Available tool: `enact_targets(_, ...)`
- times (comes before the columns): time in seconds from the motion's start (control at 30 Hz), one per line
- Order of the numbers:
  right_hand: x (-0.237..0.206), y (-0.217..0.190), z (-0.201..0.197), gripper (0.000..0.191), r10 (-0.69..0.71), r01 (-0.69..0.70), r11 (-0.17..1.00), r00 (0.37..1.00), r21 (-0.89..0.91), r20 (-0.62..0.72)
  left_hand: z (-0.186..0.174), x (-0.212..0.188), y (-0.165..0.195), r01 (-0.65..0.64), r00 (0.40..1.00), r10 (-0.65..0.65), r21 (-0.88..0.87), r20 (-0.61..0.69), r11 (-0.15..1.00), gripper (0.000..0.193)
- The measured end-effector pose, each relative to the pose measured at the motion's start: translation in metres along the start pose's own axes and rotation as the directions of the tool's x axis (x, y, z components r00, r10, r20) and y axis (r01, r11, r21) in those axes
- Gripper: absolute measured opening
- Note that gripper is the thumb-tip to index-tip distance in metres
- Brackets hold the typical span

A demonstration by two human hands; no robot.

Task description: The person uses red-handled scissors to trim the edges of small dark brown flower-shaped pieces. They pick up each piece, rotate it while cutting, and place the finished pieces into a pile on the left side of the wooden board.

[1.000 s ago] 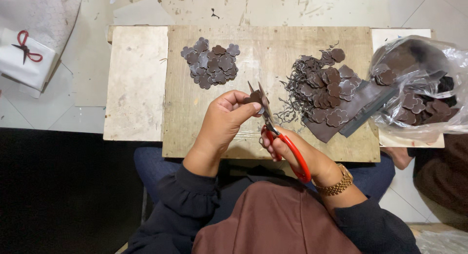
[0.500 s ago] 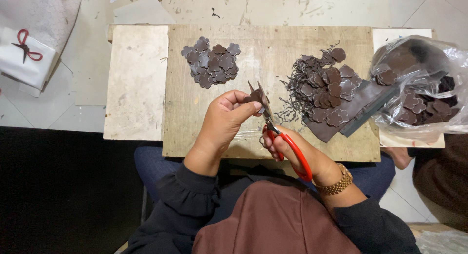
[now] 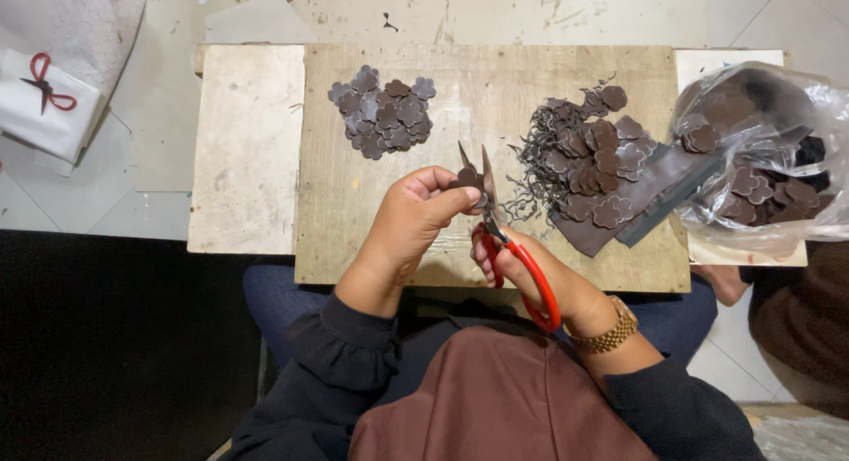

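Across the middle of the frame I see a wooden board (image 3: 389,222) lying over a paler slab (image 3: 243,152). At the right edge sits a clear plastic bag (image 3: 769,152) with dark brown pieces inside, and just left of it a loose heap of uncut shapes and trimmings (image 3: 592,174) spreads over a dark strip. At the upper centre of the board lies a smaller pile of cut flower shapes (image 3: 382,114), well apart from the heap. Near the lower centre, my left hand (image 3: 411,227) is curled, thumb and fingertips pinched on one small brown piece (image 3: 466,176). My right hand (image 3: 539,271) is closed through the red handles of the scissors (image 3: 508,244), whose blades stand parted in a narrow V around that piece. At the upper left of the frame rests a white packet with a red bow (image 3: 44,103).
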State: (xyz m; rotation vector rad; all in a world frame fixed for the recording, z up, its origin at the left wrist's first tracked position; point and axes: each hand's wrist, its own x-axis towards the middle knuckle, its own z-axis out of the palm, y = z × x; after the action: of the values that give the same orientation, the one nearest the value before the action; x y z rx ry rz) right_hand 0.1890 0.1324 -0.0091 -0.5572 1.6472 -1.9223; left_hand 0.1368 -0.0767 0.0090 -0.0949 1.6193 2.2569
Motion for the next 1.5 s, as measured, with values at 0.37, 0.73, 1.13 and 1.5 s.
enact_targets(0.37,0.001,-0.002,0.0,0.061,0.018,-0.016,0.996,0.999,0.092,-0.031,0.006,-0.001,0.006,0.04,0.998,-0.039,-0.024,0.042,0.999,0.011)
enact_targets(0.73,0.001,0.002,-0.004,0.068,0.03,-0.029,0.994,1.0,0.109,-0.008,0.004,-0.002,0.009,0.16,0.986,-0.154,-0.115,0.056,0.98,0.012)
enact_targets(1.13,0.001,-0.003,0.001,0.061,0.04,-0.036,0.998,0.997,0.059,-0.063,0.004,-0.004,0.006,-0.134,0.991,0.135,-0.099,0.002,0.986,0.008)
enact_targets(1.5,0.001,0.001,0.006,0.06,0.018,-0.01,0.995,0.996,0.097,-0.083,0.006,-0.001,-0.002,-0.133,0.991,0.133,-0.083,-0.009,0.988,0.01)
